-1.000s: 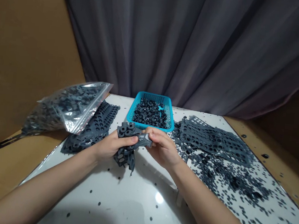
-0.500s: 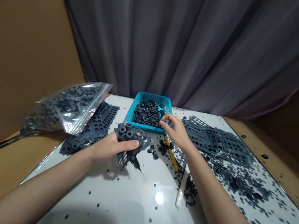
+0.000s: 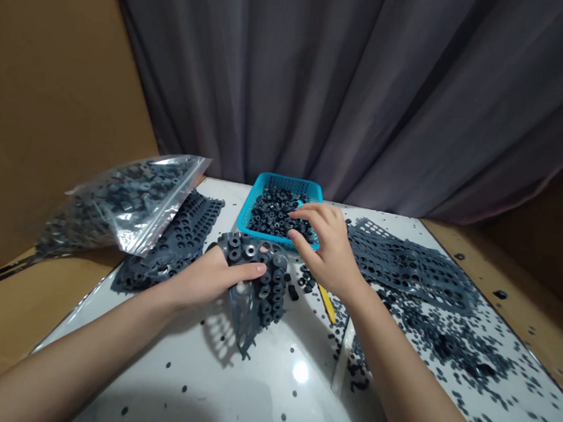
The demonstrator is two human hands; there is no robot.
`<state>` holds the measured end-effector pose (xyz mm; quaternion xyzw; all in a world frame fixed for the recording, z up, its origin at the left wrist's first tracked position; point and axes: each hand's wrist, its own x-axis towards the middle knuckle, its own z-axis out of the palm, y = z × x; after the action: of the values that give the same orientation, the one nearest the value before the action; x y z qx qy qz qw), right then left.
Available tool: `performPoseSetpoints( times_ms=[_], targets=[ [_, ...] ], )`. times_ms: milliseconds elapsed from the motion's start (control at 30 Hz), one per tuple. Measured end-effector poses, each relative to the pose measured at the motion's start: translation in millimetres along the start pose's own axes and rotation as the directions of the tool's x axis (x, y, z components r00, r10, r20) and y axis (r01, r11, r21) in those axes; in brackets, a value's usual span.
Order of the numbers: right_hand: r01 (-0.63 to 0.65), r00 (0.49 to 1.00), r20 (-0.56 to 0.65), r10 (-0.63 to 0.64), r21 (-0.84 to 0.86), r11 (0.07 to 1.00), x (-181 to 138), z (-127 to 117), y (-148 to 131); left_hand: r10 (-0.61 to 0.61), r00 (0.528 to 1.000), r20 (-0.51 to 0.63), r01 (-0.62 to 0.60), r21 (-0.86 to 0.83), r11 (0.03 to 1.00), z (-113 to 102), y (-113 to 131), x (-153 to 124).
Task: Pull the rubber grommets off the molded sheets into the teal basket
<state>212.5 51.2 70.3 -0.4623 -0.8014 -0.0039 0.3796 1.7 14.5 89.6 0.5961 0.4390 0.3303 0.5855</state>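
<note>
My left hand (image 3: 227, 274) grips a dark rubber sheet (image 3: 250, 315) studded with small round bushings, thumb on top; part of the sheet hangs down over the table with bare holes in it. Over the near right corner of a blue plastic basket (image 3: 242, 224) hovers my right hand (image 3: 326, 242), thumb and fingers apart, nothing visible between them. Many loose black rubber bushings (image 3: 274, 213) fill the basket's bottom. A few more loose bushings (image 3: 293, 291) lie on the table between the hands.
At left, a clear zip bag (image 3: 132, 198) full of dark pieces leans over a stack of perforated sheets (image 3: 192, 225). More perforated sheets (image 3: 420, 276) lie at right, with scattered black discs (image 3: 448, 346). A yellow tool (image 3: 326, 303) and a white strip (image 3: 344, 352) are near my right forearm.
My right hand's fingers have spread from a pinch over the basket, and the hand has shifted slightly left. The sheet in my left hand has swung open, showing more bushings.
</note>
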Motion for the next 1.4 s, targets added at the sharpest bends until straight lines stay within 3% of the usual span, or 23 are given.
performPoseSetpoints(
  times_ms=[100,233,300,433,600,733,900,1033,1233,1400],
  targets=[
    [-0.013,0.999,0.044,0.013,0.002,1.0,0,-4,-8,0.021,1.0,-0.009,-0.021,0.004,1.0,1,0,2],
    [0.069,0.966,0.225,-0.125,0.243,0.968,-1,-14,-19,0.056,0.998,-0.022,-0.055,0.05,0.997,-1,-1,4],
    [0.112,0.926,0.328,-0.186,0.231,0.966,-1,-19,-28,0.084,0.996,0.013,-0.085,0.067,0.994,-2,-1,4],
    [0.122,0.887,0.426,-0.179,0.158,0.98,-3,-23,-42,0.118,0.989,0.086,-0.121,0.027,0.992,-3,-1,1],
    [0.046,0.86,0.482,-0.168,0.254,0.966,-5,-21,-45,0.044,0.994,0.103,-0.035,-0.086,0.996,1,-4,-4],
    [-0.009,0.86,0.47,-0.2,0.406,0.914,-5,-19,-48,0.027,0.99,0.14,-0.015,-0.087,0.996,-1,-8,-4],
    [-0.144,0.845,0.482,-0.232,0.622,0.769,-5,-12,-47,0.007,0.983,0.185,-0.012,0.027,1.0,-7,-6,-1],
    [-0.211,0.866,0.46,-0.196,0.692,0.691,-8,-4,-47,0.008,0.983,0.186,0.001,-0.043,0.999,-7,-6,0],
    [0.013,0.961,0.217,-0.172,0.586,0.81,-13,-2,-54,0.034,0.993,0.113,-0.006,-0.235,0.972,1,-10,1],
    [0.116,0.968,0.142,-0.207,0.478,0.871,-14,-7,-56,-0.013,0.997,0.07,0.034,-0.307,0.951,5,-11,0]
  ],
)
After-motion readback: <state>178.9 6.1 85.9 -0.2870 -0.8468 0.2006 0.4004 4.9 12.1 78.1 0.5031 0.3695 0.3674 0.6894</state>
